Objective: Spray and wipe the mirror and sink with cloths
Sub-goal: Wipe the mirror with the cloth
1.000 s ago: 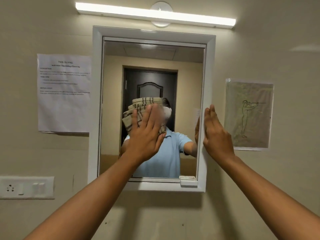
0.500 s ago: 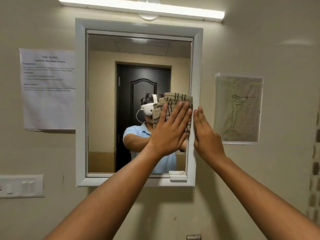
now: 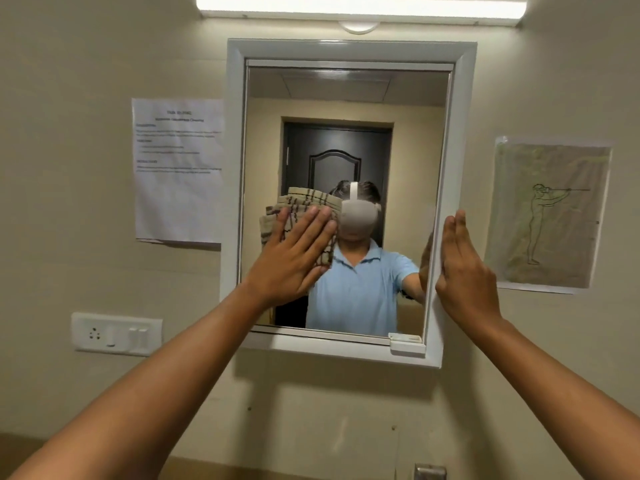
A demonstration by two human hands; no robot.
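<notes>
Mirror (image 3: 398, 140) wipe underway: left hand (image 3: 291, 258), fingers flat, presses cloth (image 3: 304, 202); right hand (image 3: 464, 271) flat on frame; sink untouched I'd guess.

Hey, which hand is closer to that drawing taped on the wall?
The right hand. It rests flat against the mirror frame's right edge, just left of the drawing. The left hand presses the cloth on the glass, farther left.

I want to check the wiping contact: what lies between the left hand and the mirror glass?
The folded striped cloth lies between the left hand and the mirror, shown in the head view.
</notes>
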